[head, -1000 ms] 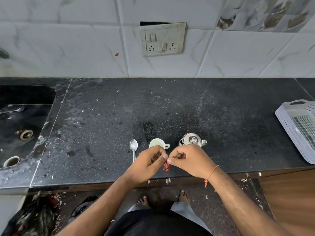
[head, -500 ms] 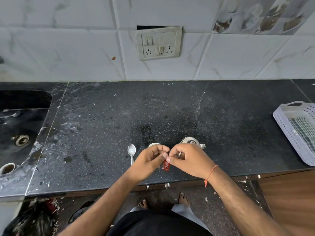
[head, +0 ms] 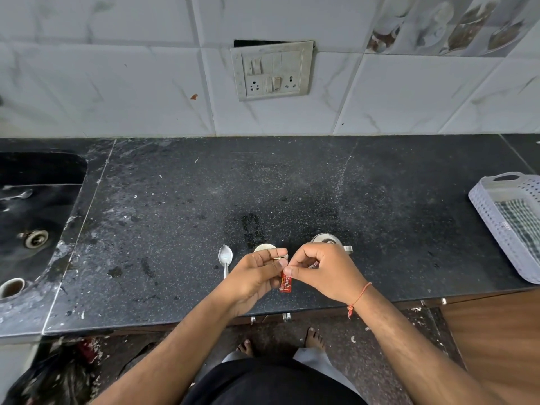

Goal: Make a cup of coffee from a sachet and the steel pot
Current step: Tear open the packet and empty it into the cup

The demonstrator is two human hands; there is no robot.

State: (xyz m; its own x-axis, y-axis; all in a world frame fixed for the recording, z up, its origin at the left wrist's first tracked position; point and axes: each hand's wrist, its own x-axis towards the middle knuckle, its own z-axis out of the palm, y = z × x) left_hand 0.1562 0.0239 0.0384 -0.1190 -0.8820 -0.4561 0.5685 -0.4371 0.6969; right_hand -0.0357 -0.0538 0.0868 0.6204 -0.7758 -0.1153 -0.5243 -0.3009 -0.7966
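A small red coffee sachet [head: 286, 282] hangs between my two hands above the front of the black counter [head: 175, 217]. My left hand [head: 254, 276] and my right hand [head: 324, 270] both pinch its top edge with thumb and forefinger. Behind my left hand only the rim of the pale cup [head: 264, 247] shows. The steel pot [head: 326, 239], lid on, stands behind my right hand, mostly hidden. A steel spoon [head: 225, 258] lies left of the cup, bowl away from me.
A sink [head: 35, 217] is sunk into the counter at the left, with a small cup [head: 11, 287] by its near corner. A white perforated basket [head: 508, 223] holding a checked cloth sits at the right edge. A switch plate [head: 273, 70] is on the tiled wall.
Both hands have shifted slightly away from me over the cup and pot, still pinching the sachet's top. The sachet hangs a little lower and more of it is exposed.
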